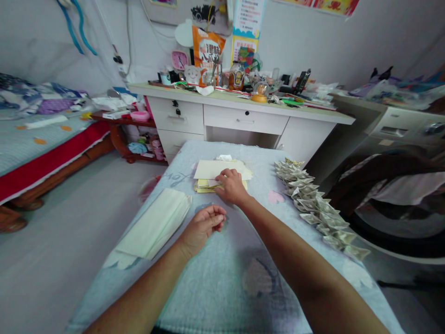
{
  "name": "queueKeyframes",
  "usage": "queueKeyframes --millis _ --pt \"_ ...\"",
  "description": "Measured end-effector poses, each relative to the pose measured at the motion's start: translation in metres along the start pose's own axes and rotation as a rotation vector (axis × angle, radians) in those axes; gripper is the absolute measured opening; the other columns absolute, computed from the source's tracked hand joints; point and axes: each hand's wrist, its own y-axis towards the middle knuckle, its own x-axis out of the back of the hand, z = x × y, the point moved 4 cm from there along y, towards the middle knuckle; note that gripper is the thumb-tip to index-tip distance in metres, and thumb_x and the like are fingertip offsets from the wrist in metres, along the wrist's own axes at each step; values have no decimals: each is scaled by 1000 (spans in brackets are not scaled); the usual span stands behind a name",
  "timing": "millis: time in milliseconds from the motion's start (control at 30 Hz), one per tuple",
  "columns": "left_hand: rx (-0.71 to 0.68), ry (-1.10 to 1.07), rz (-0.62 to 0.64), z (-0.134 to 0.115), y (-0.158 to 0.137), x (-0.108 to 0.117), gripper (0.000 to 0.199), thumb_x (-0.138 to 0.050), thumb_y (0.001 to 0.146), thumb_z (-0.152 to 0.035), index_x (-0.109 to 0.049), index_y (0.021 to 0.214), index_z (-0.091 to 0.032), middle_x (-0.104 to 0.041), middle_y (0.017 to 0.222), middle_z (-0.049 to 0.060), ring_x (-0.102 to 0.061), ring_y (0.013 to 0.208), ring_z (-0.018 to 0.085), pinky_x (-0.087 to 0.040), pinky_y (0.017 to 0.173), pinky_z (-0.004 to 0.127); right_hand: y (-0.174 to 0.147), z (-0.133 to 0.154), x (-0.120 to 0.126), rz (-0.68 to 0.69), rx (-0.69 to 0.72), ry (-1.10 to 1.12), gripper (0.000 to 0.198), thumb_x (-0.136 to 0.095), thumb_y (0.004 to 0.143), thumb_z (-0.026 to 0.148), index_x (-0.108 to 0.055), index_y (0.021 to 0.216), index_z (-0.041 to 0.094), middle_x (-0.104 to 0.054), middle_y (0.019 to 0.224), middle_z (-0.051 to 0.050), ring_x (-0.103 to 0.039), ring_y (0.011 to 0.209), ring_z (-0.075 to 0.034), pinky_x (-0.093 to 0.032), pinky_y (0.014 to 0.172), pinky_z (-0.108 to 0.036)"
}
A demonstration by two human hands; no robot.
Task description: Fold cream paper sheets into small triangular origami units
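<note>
Paper stack [208, 170] is set on the far half of the table, about mid-width. Cream sheet is seen on top, yellow sheets [201, 189] are exposed below it along the near edge. Stack's near right part is covered by the right hand [230, 186]: fingers bent over the paper, thumb lower, by the near edge. Whether a sheet is pinched cannot be told from this view.

Left hand [205, 226] is held nearer the body, apart from the stack, palm turned inward. Its fingers are curled together, thumb laid against them.

White crumpled paper [224, 157] is seen just behind the stack. Long pale paper pile [156, 222] is laid slantwise along the table's left side, beside the left hand. Folded paper pieces [313, 204], pointed at the ends, are lined up in a packed row down the right side. Table is covered by a pale blue patterned cloth [222, 287].

Beyond the table, a white desk [184, 111] is loaded with clutter: orange bag [205, 46], pink clock [180, 60], jar [237, 76]. Washing machine [399, 121] is placed at right, bed [52, 134] at left.
</note>
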Motion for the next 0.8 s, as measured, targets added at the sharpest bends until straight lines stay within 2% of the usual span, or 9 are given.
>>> queueKeyframes --millis 133,267,433,567,800 --pt "-91 -48 -133 -3 4 11 16 -70 72 -23 -60 81 -15 -56 69 -2 -48 59 7 -36 58 21 7 13 -8 34 -2 -115 21 -55 86 28 -70 97 19 -58 108 -11 -43 101 -28 -35 83 -39" --pt "-105 -51 -140 -5 4 12 15 -69 72 -22 -60 81 -15 -56 67 -2 -47 57 7 -35 57 21 9 13 -10 32 -27 -143 28 -44 93 23 -71 91 18 -60 101 -11 -44 98 -27 -35 81 -39" --pt "-89 -41 -138 -7 2 8 17 -70 70 -22 -59 80 -14 -57 68 -1 -47 57 7 -34 56 22 12 6 -9 -3 -88 38 27 -46 91 20 -71 82 16 -62 93 -12 -47 94 -25 -35 82 -37" --pt "-85 -31 -118 -8 1 6 17 -69 70 -22 -60 81 -14 -58 68 -1 -47 58 8 -34 57 22 16 -4 -9 -27 -167 129 19 -51 85 14 -69 84 14 -63 91 -11 -50 87 -21 -36 83 -32" --pt "-83 -28 -111 -6 2 9 16 -68 71 -22 -60 82 -14 -58 69 -1 -47 58 7 -34 57 21 20 -13 0 13 -232 258 17 -51 87 23 -65 80 15 -64 75 -3 -53 69 -15 -36 65 -24"
